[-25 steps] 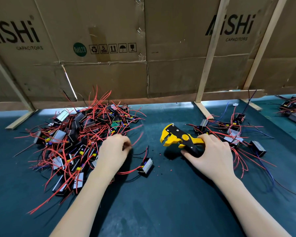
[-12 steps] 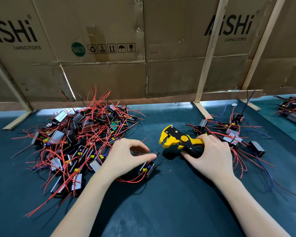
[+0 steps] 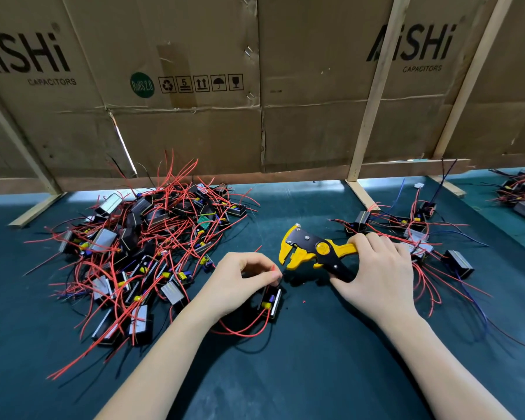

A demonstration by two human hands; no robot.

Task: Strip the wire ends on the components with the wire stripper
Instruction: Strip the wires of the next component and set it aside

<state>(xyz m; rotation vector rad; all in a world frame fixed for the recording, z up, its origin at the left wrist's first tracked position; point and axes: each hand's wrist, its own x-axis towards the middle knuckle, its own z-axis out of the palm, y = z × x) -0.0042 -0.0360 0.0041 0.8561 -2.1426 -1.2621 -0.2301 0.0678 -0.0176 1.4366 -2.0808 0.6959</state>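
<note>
Left hand (image 3: 240, 280) pinches the thin red insulated wire end (image 3: 274, 268) between thumb and fingertips just beside the open mouth of the yellow-and-black plastic wire stripper (image 3: 312, 251), presumably to feed the tip in; its small black box-shaped component (image 3: 270, 301) lies just below on the dark green matte table mat (image 3: 315, 374). Right hand (image 3: 379, 271) grips the stripper's handles, not yet squeezed; a tangled pile of similar red-wired components (image 3: 140, 253) sits left, likely unstripped stock
</note>
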